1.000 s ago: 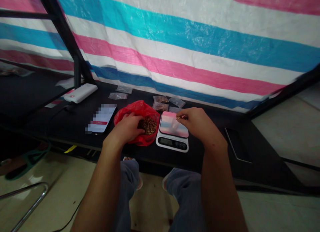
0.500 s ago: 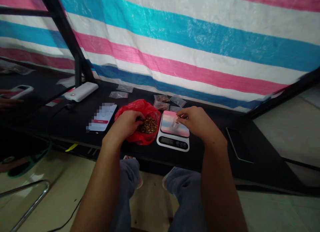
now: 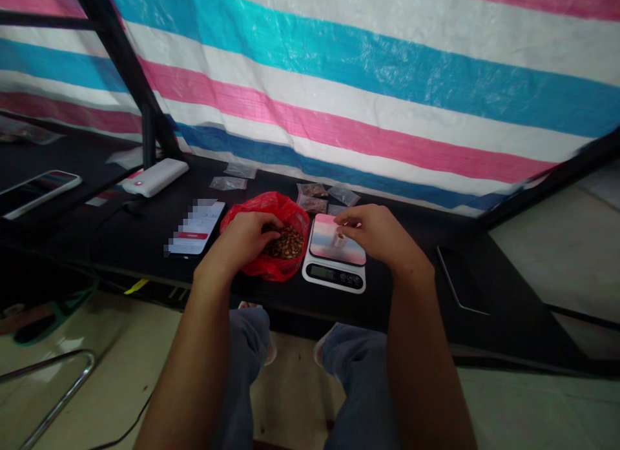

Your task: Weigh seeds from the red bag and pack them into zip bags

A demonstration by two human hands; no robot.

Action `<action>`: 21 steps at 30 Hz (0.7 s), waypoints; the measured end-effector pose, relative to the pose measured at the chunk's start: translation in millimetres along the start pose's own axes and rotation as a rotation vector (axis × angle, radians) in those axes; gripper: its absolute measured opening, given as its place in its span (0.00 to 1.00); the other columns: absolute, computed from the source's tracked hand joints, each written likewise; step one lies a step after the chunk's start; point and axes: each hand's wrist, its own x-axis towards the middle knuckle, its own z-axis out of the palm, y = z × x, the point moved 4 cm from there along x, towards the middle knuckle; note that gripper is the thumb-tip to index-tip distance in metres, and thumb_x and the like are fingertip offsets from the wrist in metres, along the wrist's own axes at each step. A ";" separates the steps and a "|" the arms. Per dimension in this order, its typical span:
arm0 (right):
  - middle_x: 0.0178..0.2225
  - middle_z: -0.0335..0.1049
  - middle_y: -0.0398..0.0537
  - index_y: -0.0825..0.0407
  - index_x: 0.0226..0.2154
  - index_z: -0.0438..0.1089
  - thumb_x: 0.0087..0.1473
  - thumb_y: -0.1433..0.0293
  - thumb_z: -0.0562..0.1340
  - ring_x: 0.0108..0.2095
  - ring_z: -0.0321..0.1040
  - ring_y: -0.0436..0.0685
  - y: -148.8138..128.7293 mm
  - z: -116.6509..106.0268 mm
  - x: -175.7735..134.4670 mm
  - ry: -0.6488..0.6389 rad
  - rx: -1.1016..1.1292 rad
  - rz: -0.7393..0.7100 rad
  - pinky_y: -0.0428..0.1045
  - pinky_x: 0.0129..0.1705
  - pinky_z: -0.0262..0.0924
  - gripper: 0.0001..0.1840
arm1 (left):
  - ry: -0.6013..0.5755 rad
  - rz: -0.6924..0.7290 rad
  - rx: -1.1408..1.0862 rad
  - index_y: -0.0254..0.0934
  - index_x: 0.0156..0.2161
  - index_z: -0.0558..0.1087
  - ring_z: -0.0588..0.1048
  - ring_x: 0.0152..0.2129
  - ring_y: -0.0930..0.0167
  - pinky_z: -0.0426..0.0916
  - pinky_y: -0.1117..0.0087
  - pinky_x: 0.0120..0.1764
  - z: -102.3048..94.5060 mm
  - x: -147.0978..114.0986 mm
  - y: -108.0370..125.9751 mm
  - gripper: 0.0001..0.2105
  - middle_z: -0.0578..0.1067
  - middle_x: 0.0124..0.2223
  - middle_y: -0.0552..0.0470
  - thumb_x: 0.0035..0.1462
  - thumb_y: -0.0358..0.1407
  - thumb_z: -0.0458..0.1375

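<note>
A red plastic bag (image 3: 285, 204) stands with its mouth spread wide, full of small shiny brown and gold pieces (image 3: 289, 242). Over its left rim reaches my left hand (image 3: 252, 235), fingers curled and thumb close to them; what they grip, if anything, is hidden. Beside the bag is a white digital scale (image 3: 310, 282) with a shiny plate (image 3: 322, 240). A small clear container (image 3: 339, 239) stands on that plate. Just above the container my right hand (image 3: 371, 227) holds its fingertips in a pinch, and anything between them is too small to name.
Small clear plastic bags (image 3: 312, 203) lie behind the scale, with more (image 3: 228, 183) farther left. A lit phone (image 3: 196, 230), a white power bank (image 3: 159, 177) and another phone (image 3: 41, 190) lie left. A dark phone (image 3: 460, 282) lies right. Striped sheeting (image 3: 339, 101) hangs behind the table.
My right fingertips have moved slightly left and down over the container. My left hand stays at the bag. At the far left, another person's hand has left the phone, which now lies lower.
</note>
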 end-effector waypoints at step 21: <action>0.42 0.83 0.51 0.53 0.42 0.81 0.62 0.71 0.63 0.41 0.79 0.58 10.6 -10.9 -5.2 0.184 0.119 0.012 0.50 0.43 0.68 0.11 | 0.022 0.074 -0.259 0.43 0.45 0.84 0.82 0.41 0.67 0.74 0.70 0.50 -8.7 -0.1 28.7 0.10 0.86 0.45 0.56 0.59 0.35 0.64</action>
